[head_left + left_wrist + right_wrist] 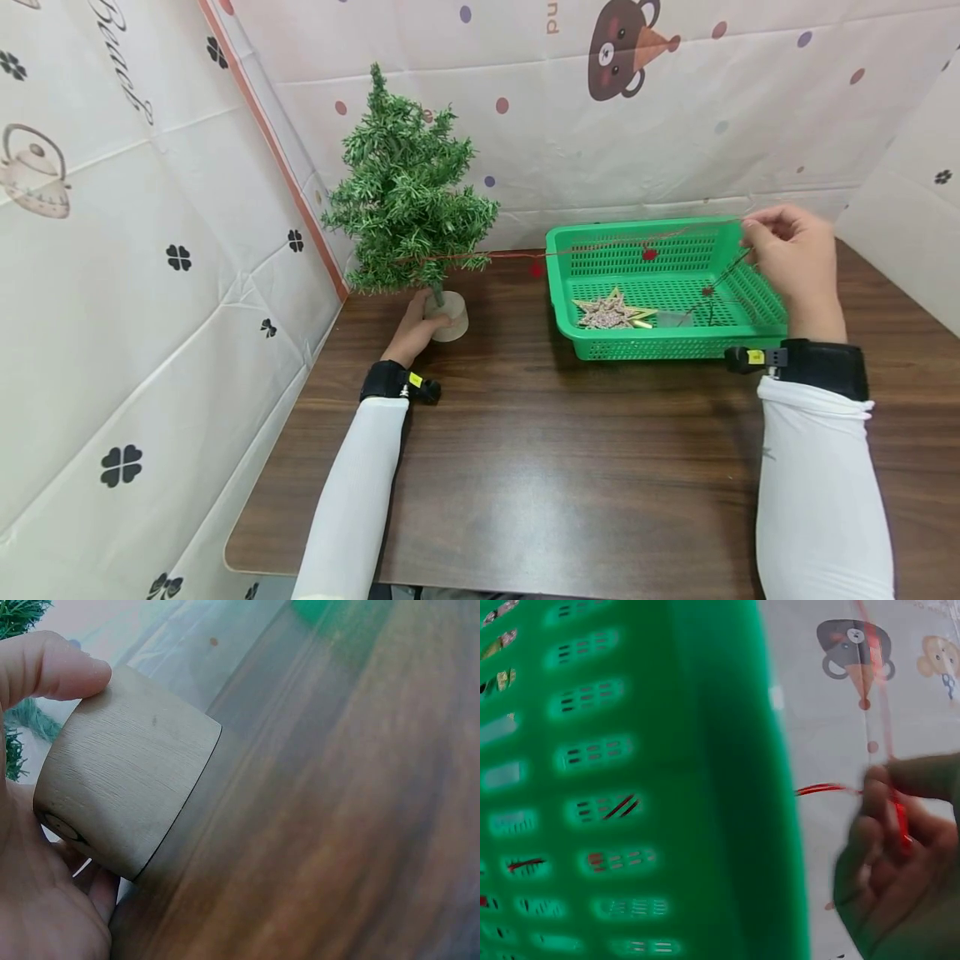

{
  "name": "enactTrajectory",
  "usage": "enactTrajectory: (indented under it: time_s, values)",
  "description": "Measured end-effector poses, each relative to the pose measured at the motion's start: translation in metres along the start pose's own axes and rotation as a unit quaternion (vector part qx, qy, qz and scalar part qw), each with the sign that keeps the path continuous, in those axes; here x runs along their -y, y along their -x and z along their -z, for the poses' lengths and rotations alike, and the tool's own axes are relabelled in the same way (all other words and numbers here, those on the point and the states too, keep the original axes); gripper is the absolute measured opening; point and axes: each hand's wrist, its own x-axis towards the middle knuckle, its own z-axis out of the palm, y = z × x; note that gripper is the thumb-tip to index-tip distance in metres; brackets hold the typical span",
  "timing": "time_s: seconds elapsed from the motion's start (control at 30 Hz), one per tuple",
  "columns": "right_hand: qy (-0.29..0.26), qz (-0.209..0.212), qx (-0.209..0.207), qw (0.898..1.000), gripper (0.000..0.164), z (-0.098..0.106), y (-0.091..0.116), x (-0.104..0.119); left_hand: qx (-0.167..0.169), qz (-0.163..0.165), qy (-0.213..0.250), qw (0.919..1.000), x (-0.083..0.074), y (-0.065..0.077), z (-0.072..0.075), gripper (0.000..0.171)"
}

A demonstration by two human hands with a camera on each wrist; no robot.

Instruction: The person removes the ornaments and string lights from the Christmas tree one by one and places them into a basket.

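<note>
On the left of the table stands a small artificial Christmas tree (pixel 412 179) with a round wooden base (pixel 454 323). My left hand (pixel 411 329) holds that base, its thumb on the upper edge in the left wrist view and its fingers partly hidden behind. A thin red string (pixel 517 253) with small red ornaments runs from the tree's lower branches across to my right hand (pixel 801 260). Thumb and fingertips of the right hand pinch the string above the basket's right end. From there, a strand slants down into the green basket (pixel 675 343).
Inside the basket lies a gold star ornament (pixel 611 312) with a glittery middle, beside a small clear piece (pixel 673 319). Brown wooden table (pixel 555 467) extends in front. Printed white sheets (pixel 480 50) hang behind and at the sides, close to the tree.
</note>
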Motion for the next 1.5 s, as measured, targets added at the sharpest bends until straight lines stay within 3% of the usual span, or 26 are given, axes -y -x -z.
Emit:
enactTrajectory:
  time_s: [0.07, 0.17, 0.3, 0.5, 0.63, 0.8, 1.03, 1.27, 1.5]
  values:
    - [0.063, 0.002, 0.051, 0.997, 0.014, -0.001, 0.0, -0.005, -0.003, -0.004, 0.003, 1.0, 0.007, -0.005, 0.0, 0.076]
    - [0.137, 0.013, 0.128, 0.982, 0.028, -0.003, -0.001, -0.009, -0.004, -0.012, 0.005, 0.9999, 0.015, -0.01, 0.0, 0.077]
    - [0.176, 0.008, 0.203, 0.963, 0.041, -0.006, -0.001, -0.012, 0.004, -0.013, 0.002, 0.9999, 0.009, -0.005, 0.001, 0.077]
    - [0.23, -0.007, 0.292, 0.928, 0.038, -0.014, -0.001, -0.019, 0.011, -0.006, 0.001, 0.9999, 0.001, 0.0, 0.001, 0.078]
    - [0.254, 0.001, 0.328, 0.91, 0.031, -0.023, -0.002, -0.022, 0.012, -0.005, 0.001, 0.9999, 0.001, 0.0, 0.0, 0.077]
    - [0.259, 0.006, 0.349, 0.901, 0.032, -0.033, -0.001, -0.021, 0.012, -0.009, 0.002, 0.9999, 0.0, 0.0, 0.001, 0.075]
    - [0.304, 0.009, 0.404, 0.863, 0.042, -0.044, 0.004, -0.012, 0.012, -0.007, 0.007, 0.9999, 0.0, 0.001, 0.001, 0.075]
    - [0.313, 0.009, 0.409, 0.857, 0.052, -0.055, 0.008, -0.002, 0.01, -0.007, 0.004, 0.9999, 0.001, 0.001, 0.002, 0.076]
    - [0.347, 0.031, 0.353, 0.868, 0.055, -0.059, 0.007, 0.008, 0.012, -0.004, 0.006, 0.9999, 0.002, 0.001, 0.002, 0.078]
